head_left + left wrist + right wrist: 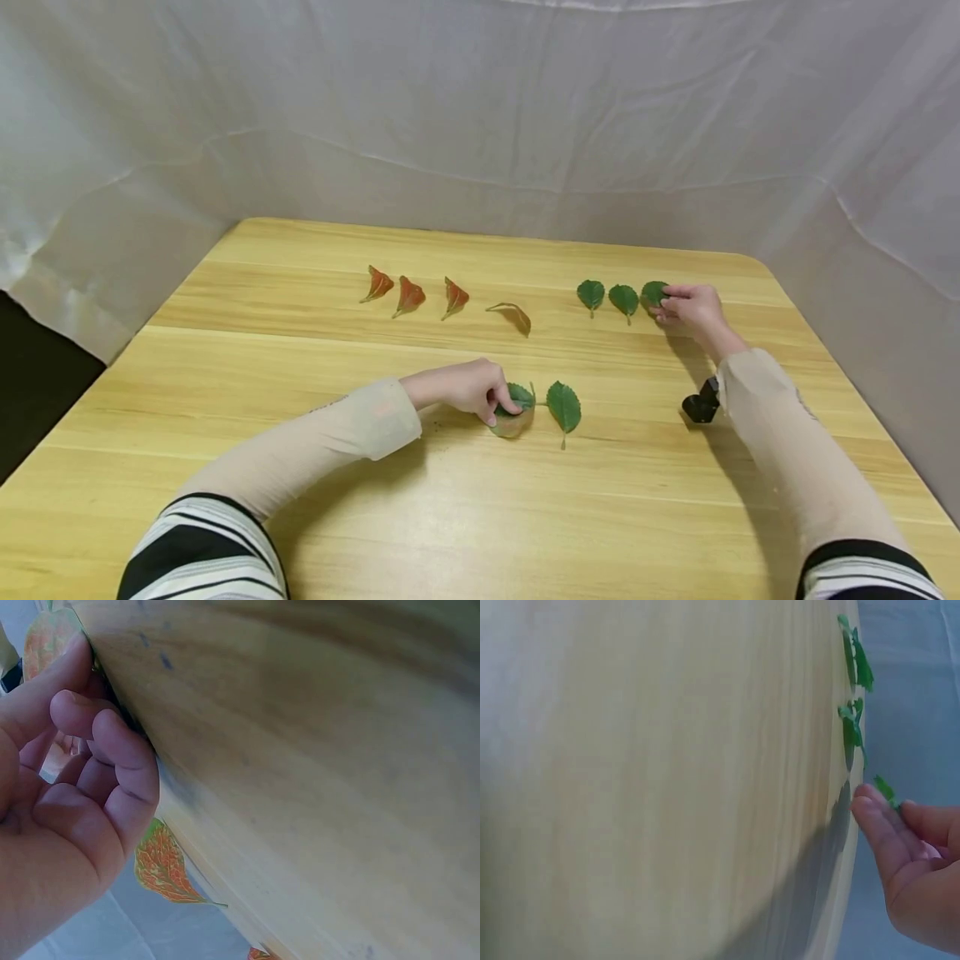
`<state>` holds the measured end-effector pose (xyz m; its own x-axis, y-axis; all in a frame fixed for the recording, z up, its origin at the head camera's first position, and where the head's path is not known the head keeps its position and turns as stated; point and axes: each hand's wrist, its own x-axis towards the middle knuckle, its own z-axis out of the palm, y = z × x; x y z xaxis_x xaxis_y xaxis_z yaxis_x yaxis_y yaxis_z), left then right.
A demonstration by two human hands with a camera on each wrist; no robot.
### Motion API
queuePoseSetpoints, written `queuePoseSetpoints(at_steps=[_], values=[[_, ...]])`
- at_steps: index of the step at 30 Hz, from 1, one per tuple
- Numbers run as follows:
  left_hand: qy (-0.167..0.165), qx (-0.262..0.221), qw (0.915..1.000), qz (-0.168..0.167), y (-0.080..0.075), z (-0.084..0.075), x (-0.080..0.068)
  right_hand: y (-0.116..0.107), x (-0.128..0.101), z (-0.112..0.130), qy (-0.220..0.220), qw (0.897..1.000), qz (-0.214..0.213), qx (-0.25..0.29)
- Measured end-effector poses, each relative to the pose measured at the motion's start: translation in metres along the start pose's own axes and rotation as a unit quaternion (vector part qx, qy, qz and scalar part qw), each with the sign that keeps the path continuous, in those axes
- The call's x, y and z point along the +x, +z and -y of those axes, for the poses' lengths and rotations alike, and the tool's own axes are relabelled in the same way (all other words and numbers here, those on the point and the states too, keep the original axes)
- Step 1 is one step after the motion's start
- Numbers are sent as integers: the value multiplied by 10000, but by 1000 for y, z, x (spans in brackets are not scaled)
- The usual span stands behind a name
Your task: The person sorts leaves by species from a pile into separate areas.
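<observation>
At the table's middle my left hand [468,388] pinches the edge of a green leaf [519,395], thumb against it. Below that leaf shows a paler, brownish leaf [513,427], partly covered. In the left wrist view the left fingers are curled, and an orange-veined leaf [46,643] shows beyond the thumb. Farther back on the right, my right hand [696,307] holds a green leaf [653,292] between thumb and fingers. This leaf [885,790] is partly hidden by the fingers in the right wrist view. It is the rightmost of three green leaves there.
Two green leaves [623,300] lie left of the right hand. Another green leaf [564,406] lies right of the left hand. Three reddish leaves [410,297] and a curled brown leaf [516,317] lie at the back. A black object [701,405] is beside the right sleeve.
</observation>
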<state>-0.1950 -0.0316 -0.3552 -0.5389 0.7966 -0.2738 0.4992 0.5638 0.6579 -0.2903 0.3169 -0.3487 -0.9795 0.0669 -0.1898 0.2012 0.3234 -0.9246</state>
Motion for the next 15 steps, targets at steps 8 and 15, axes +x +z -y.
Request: queuePoseSetpoints(at_steps=[8, 15], values=[[12, 6, 10000, -5, 0, 1, 0, -4, 12, -8, 102, 9944, -146, -1043], [21, 11, 10000, 0, 0, 1, 0, -11, 28, -21, 192, 9947, -128, -1001]])
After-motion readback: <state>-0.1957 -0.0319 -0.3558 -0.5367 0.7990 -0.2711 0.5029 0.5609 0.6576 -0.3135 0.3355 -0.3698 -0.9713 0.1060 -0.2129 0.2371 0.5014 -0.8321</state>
